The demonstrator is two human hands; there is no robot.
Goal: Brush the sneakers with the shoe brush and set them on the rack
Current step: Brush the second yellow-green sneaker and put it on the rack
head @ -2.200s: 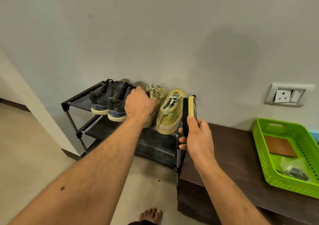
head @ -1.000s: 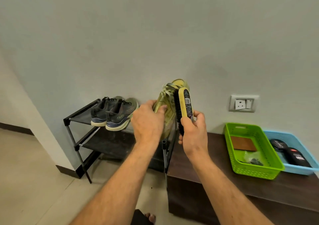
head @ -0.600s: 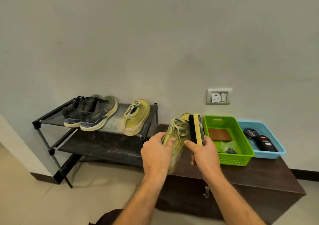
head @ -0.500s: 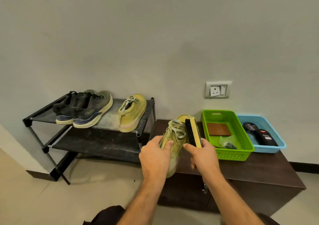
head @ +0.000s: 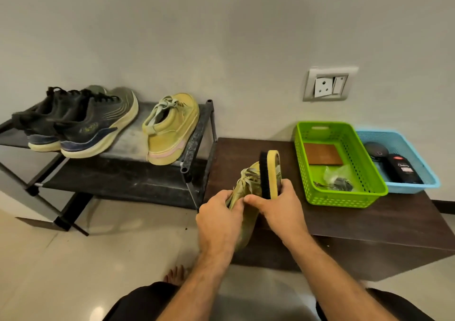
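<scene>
My left hand [head: 219, 219] grips a yellow-green sneaker [head: 246, 192] at its heel end, toe pointing away, held in front of the dark wooden cabinet [head: 369, 222]. My right hand [head: 280, 207] grips a yellow shoe brush [head: 270, 173] with black bristles, set against the sneaker's right side. The matching yellow-green sneaker [head: 170, 131] stands on the black shoe rack's [head: 197, 136] top shelf at the right end. A pair of dark sneakers [head: 81, 126] sits on the same shelf to the left.
A green basket [head: 344, 197] with a brown pad and a plastic bag stands on the cabinet, right of my hands. Behind it lies a blue basket [head: 423, 185] holding black containers. A wall socket [head: 327, 86] is above. My bare foot [head: 176, 274] is on the tiled floor.
My left hand lifted one yellow-green sneaker off the rack and brought it down and right, in front of the cabinet. My right hand moved the brush against it. I have stepped back and lowered.
</scene>
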